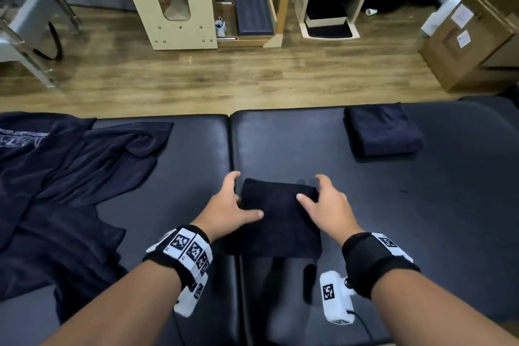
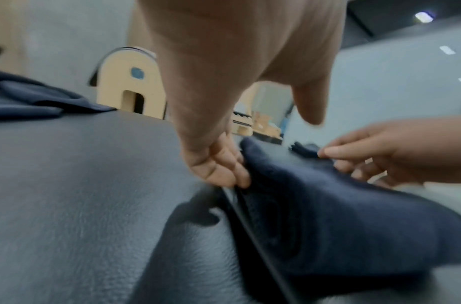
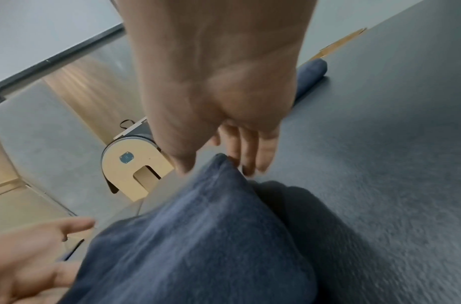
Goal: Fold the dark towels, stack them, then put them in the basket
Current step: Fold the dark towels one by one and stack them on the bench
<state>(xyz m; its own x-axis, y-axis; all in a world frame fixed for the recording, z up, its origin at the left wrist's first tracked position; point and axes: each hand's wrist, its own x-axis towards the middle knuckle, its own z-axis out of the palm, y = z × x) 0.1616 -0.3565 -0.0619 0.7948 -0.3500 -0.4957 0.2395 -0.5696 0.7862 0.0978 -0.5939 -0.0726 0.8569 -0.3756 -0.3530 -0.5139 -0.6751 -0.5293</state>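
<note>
A folded dark towel (image 1: pixel 278 222) lies across the seam of the black padded table (image 1: pixel 449 205), right in front of me. My left hand (image 1: pixel 243 196) grips its left edge: fingers (image 2: pixel 224 170) curl under the edge, the thumb reaches over the top. My right hand (image 1: pixel 311 188) holds the right far corner, with the thumb on top and the fingers (image 3: pixel 250 152) down beside the corner. The far side of the towel (image 2: pixel 328 205) looks raised a little off the pad. A second folded dark towel (image 1: pixel 384 132) sits at the far right of the table.
A heap of unfolded dark towels (image 1: pixel 56 177) covers the table's left end. Beyond the far edge is wooden floor with pale wooden equipment (image 1: pixel 168 0) and cardboard boxes (image 1: pixel 471 36) at the right. Bare pad (image 1: pixel 421 233) lies to the right of my hands.
</note>
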